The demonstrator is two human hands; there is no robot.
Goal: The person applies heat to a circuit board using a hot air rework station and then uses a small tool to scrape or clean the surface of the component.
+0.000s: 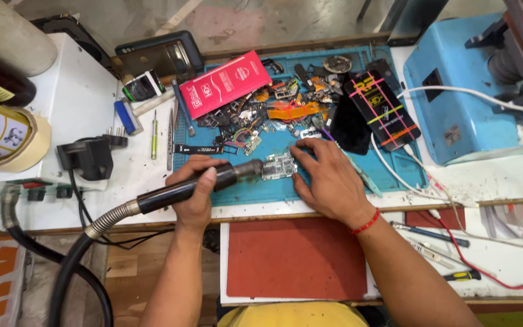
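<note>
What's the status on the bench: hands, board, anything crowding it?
Left hand gripping hot-air wand, nozzle at circuit board. Right hand steadies the board, fingers on its edge. Pile of loose parts close behind on blue mat.

Teal-blue work mat (334,175), scuffed. Hot-air wand (183,189) glossy black, nozzle dull grey, ribbed silver collar into a black hose (68,272). Circuit board (278,165) silvery-green. Red box (226,82) with white print. Black phone (381,109) crossed by pink, yellow and orange bands. Orange flex ribbons (295,111) among dark scrap parts. Machine (461,85) pale blue. White tabletop (140,169), grimy. Rust-red pad (295,257) on white. Red thread (365,223) round the right wrist. Tape roll (7,136) cream. Green-yellow screwdriver (154,134).
</note>
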